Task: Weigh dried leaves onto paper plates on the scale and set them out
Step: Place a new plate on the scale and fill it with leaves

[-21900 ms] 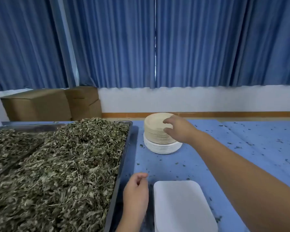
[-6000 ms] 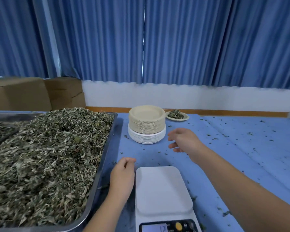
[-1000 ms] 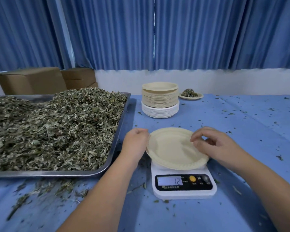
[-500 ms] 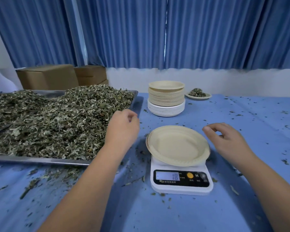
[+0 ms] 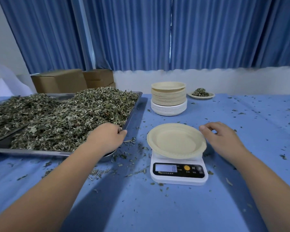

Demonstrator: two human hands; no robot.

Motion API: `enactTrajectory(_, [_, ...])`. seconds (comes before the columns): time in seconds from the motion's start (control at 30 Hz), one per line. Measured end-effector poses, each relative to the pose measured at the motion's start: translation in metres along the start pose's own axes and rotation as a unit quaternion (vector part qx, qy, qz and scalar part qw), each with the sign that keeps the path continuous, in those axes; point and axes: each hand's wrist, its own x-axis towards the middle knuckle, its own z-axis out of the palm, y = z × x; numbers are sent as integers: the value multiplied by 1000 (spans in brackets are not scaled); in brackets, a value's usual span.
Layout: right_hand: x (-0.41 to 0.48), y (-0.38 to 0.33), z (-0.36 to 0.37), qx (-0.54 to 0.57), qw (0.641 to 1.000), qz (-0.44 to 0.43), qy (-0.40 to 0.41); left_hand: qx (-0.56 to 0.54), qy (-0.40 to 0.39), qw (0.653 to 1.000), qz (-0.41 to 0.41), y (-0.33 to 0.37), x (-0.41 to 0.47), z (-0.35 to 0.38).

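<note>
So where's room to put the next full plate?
The blue tablecloth lies mostly bare right of the white digital scale and farther back, right of the small leaf-filled paper plate. Left is crowded: the metal tray of dried leaves and spilled bits.

Paper plate [image 5: 176,141] on scale [image 5: 179,180]

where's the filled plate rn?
Head view: the filled plate sits far back on the table, just right of the plate stack and beyond the scale.
</note>
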Motion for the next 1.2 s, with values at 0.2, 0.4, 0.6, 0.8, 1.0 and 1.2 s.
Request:
enactTrajectory(0.2, [-3,-2,1,5,1000,-2,-1,37,-78,996,-12,6,-9,7])
enactTrajectory(0.4, [-2,1,0,1,1000,-2,1,78,-15,997,-23,11,-18,2])
enactTrajectory(0.6, [-2,3,0,5,1000,-1,9,244,32,968,-55,20,-37,7])
enactTrajectory(0.8, [-1,4,0,1,1000,1,11,145,-37,984,-99,23,-40,13])
enactTrajectory(1.0, [-1,3,0,-6,1000,1,16,188,-17,976,-111,27,-47,17])
enactTrajectory(1.2, [-2,1,0,-1,1000,3,17,223,-5,970,-97,26,-47,18])
